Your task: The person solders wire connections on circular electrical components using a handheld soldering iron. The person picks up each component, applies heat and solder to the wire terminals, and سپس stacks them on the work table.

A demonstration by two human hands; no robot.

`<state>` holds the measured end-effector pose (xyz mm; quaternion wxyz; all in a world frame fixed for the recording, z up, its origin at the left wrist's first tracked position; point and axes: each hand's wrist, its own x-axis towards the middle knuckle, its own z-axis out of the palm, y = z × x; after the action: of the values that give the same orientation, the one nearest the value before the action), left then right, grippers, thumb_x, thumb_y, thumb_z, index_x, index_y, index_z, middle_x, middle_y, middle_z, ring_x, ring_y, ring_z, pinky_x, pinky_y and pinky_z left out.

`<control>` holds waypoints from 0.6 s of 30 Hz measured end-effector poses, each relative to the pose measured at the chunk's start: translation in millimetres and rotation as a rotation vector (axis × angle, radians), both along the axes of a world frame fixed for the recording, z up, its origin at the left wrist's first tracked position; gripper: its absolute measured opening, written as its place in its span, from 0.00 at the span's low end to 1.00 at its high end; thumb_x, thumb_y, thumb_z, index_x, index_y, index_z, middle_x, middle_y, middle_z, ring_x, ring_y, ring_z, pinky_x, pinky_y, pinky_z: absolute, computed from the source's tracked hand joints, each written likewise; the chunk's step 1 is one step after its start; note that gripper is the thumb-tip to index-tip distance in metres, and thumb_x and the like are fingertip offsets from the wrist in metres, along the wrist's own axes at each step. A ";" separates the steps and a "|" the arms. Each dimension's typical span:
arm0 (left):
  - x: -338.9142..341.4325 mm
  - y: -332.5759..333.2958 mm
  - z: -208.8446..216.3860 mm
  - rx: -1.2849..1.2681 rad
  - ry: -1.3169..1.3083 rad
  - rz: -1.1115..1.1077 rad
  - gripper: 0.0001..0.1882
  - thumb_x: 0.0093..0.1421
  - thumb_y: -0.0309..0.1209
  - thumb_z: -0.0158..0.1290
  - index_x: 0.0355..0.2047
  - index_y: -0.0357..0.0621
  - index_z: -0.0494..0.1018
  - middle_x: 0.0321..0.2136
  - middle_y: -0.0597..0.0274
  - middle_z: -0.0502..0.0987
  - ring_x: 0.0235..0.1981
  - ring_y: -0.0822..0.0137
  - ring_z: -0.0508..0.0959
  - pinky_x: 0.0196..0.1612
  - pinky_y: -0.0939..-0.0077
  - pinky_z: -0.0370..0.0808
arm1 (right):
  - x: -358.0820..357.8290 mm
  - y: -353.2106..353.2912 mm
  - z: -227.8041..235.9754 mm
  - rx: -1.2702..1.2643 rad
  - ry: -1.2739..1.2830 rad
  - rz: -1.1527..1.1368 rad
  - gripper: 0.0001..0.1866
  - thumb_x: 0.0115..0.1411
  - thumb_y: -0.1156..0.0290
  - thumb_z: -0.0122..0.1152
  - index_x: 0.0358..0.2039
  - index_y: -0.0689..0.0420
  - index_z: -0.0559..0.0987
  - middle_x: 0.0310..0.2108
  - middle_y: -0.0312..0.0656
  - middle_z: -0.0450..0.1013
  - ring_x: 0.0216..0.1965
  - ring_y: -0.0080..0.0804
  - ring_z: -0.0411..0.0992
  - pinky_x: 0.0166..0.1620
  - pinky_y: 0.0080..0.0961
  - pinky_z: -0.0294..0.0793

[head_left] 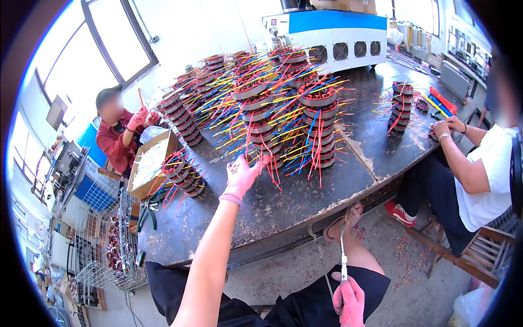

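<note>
My left hand [242,175], in a pink glove, reaches forward to the lower part of a tall stack of motor stators [260,117]. Its fingers are bent in among the wires, and whatever they pinch is hidden. Red, yellow and blue leads stick out all around this stack. Close beside it on the right stands another stator stack [318,122]. Low over my lap, my right hand [350,302], also gloved in pink, is closed round the handle of a torch-like tool [344,256] with a thin bent metal tube pointing up.
More stator stacks [184,121] crowd the dark metal table [261,218]; shorter ones stand near left [184,175] and right [401,106]. Green-handled pliers [146,214] lie by a cardboard box [150,163]. A blue-white machine [332,41] stands behind. Co-workers sit left [122,133] and right [474,169].
</note>
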<state>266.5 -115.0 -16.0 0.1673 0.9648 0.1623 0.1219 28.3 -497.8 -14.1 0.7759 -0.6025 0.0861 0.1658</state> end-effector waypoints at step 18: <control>24.2 -16.4 -23.7 -0.650 0.007 0.111 0.67 0.41 0.62 0.66 0.64 0.22 0.48 0.49 0.39 0.76 0.52 0.50 0.77 0.53 0.64 0.72 | 0.1 2.4 2.7 0.002 0.014 0.014 0.18 0.71 0.57 0.47 0.24 0.51 0.70 0.13 0.25 0.57 0.12 0.13 0.51 0.16 0.15 0.46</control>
<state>290.7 -131.4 -39.7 0.4590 0.8510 0.2455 0.0696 28.4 -495.4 -11.4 0.7748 -0.6011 0.0872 0.1755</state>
